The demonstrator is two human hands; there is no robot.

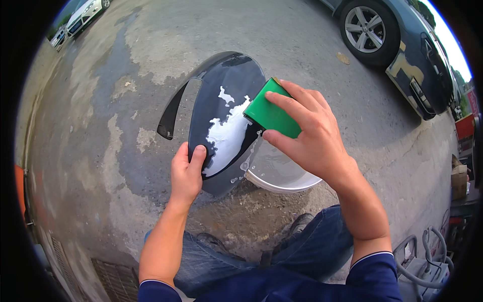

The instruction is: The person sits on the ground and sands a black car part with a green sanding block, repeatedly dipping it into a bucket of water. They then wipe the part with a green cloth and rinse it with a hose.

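Note:
My left hand (188,173) grips the near lower edge of a dark grey, curved car body panel (209,100), its thumb on top. The panel is wet, with a bright patch of water shining on its face, and a narrow dark arm curves off its left side. In my right hand (314,126) is a green sanding block (274,108), held against the panel's right edge between thumb and fingers. Below, water drips from the panel beside a white bucket (284,187) of cloudy water, partly covered by my right hand and the block.
A car with a sanded, patchy bumper (410,75) and a silver-rimmed wheel (363,29) stands at the far right. Far left is a white car (86,16). Hoses (427,251) and equipment lie at the right near edge; a floor grate (113,277) is at lower left.

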